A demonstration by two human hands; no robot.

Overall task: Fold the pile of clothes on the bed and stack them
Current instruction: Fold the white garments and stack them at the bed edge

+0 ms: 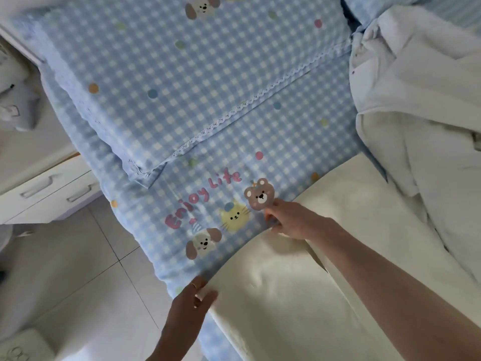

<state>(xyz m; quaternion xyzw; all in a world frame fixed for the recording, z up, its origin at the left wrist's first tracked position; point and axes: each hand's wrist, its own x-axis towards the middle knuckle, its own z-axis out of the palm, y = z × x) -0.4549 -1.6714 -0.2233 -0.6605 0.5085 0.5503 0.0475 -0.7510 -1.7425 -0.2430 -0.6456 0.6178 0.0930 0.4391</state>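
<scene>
Fingers of the left hand (194, 298) pinch the near corner of a cream garment (299, 295) at the edge of the bed, thumb on top of the fabric, a ring showing on one finger. Beyond it, the right hand (286, 217) reaches across with its arm lying over the cloth and grips the far corner of the same top edge, fingers curled around the hem just beside the printed bear on the blue checked bedsheet (182, 199). The cream garment lies spread flat between the two hands and runs toward the lower right; a fold line or seam crosses it under the right forearm, and a soft ripple sits near its middle. To my eye this is the squaring-up step before a fold. Risk here lies in uneven pull: if one hand draws harder than the other, the edge could skew and the ripple could set into a crease, and since the near corner sits at the mattress edge above the tiled floor (78, 269), a slipped pinch could let that side slide off. Farther right, the pile of white clothes (416, 113) lies heaped and unfolded, close enough that a wide sweep of the cream piece might snag it. Farthest back rests a matching checked pillow (182, 74), with a white drawer unit (46, 188) off to the left
</scene>
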